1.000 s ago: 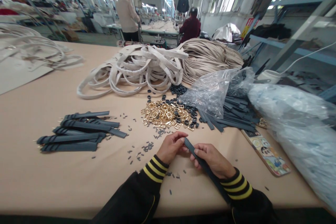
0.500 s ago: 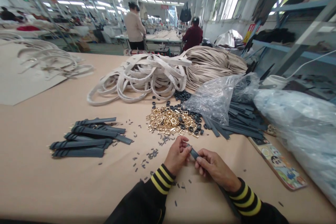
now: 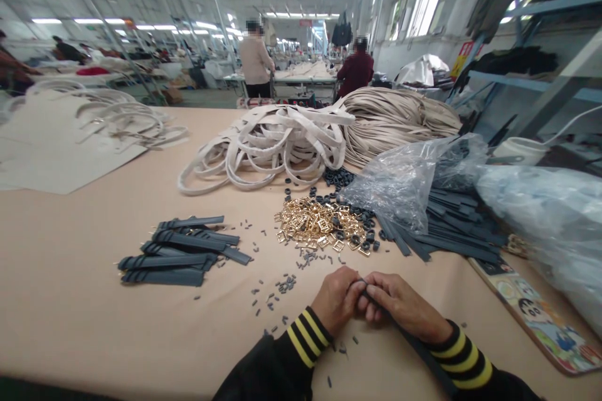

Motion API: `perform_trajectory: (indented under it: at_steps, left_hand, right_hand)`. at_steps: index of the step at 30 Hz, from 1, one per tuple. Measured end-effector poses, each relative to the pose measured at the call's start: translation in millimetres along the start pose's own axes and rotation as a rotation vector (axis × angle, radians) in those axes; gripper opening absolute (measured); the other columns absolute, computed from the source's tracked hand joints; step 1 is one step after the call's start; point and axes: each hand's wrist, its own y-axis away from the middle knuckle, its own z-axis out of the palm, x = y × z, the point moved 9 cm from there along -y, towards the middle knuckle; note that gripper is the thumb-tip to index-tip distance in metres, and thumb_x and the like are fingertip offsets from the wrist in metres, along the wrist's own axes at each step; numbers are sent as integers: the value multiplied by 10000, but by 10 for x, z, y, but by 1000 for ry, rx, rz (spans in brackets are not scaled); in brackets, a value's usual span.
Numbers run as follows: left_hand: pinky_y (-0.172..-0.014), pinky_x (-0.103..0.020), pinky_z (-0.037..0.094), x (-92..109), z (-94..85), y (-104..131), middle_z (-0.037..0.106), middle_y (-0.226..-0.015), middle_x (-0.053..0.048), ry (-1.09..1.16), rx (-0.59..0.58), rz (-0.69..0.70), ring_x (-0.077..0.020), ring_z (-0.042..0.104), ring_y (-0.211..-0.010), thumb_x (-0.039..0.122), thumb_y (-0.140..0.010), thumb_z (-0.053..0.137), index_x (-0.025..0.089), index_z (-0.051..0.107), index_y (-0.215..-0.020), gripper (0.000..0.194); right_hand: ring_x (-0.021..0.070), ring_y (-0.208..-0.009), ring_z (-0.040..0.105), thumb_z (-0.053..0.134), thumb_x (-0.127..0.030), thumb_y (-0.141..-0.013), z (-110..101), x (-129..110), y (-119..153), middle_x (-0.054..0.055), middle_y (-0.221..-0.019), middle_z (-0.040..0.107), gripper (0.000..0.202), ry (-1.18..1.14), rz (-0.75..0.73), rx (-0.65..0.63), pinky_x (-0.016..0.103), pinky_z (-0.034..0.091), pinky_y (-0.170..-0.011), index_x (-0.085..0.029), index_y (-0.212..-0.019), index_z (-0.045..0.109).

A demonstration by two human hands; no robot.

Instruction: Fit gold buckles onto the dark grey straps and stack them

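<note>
A dark grey strap (image 3: 414, 343) runs from between my hands down under my right wrist. My left hand (image 3: 339, 298) is closed on its upper end, thumb pressed against the curled fingers. Right beside it, my right hand (image 3: 405, 302) pinches the same strap between thumb and fingers, and the two hands touch. The strap's tip is hidden by the fingers. Beyond my hands lies a heap of gold buckles (image 3: 324, 224), with dark strap loops (image 3: 339, 177) behind and to its right. Small dark cut pieces (image 3: 285, 284) are scattered left of my hands.
Several dark straps with buckles (image 3: 183, 244) are stacked at left. Pale looped straps (image 3: 282, 144) and a beige bundle (image 3: 404, 116) lie behind. At right are plastic bags (image 3: 399, 182), loose dark straps (image 3: 461, 219) and a cartoon-patterned phone case (image 3: 536, 313). Two people stand farther off.
My hands have drawn together on the strap, and its section that showed between them is now covered by the fingers. The view has shifted, so the table things appear farther right.
</note>
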Motion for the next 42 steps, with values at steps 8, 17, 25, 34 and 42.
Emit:
perform_trajectory:
  at_steps: [8,17,25,34,42]
  left_hand:
    - [-599,-252,409,-124,-156,-86,511,-684,-27,-8,85,-78,-137,501,-625,197,-842,338,167,506,-744,197]
    - [-700,-304,399,-11,-53,-736,522,-839,-77,-639,10,35,-203,476,-826,160,-802,425,171,537,-776,116]
    - [-584,-243,370,-136,-190,-685,523,-603,-2,-281,45,-131,-142,502,-588,259,-793,459,187,516,-724,115]
    - [-487,-171,422,-528,-124,-132,591,-669,-18,847,194,-459,-76,526,-530,374,-730,578,122,513,-767,263]
    - [-712,-195,480,-470,-117,-61,635,-858,-46,1205,245,-475,-109,604,-768,186,-630,707,123,507,-776,255]
  right_hand:
    - [70,-453,507,460,-419,-813,-61,123,-82,0,-633,563,274,-184,69,12,173,415,-421,-149,-764,454]
    - [19,-316,268,467,-494,-775,-495,236,-55,-81,-507,419,331,-457,100,331,108,232,-284,-180,-879,450]
    - [46,-455,447,577,-342,-713,-417,215,-54,-18,-637,513,230,-630,101,229,150,384,-420,-145,-784,483]
    - [19,-319,267,394,-511,-822,-180,161,-138,-73,-510,395,355,-214,60,190,110,232,-276,-163,-773,450]
    - [36,-315,293,341,-494,-851,-87,121,-201,-68,-497,401,353,-52,54,217,135,225,-282,-174,-729,426]
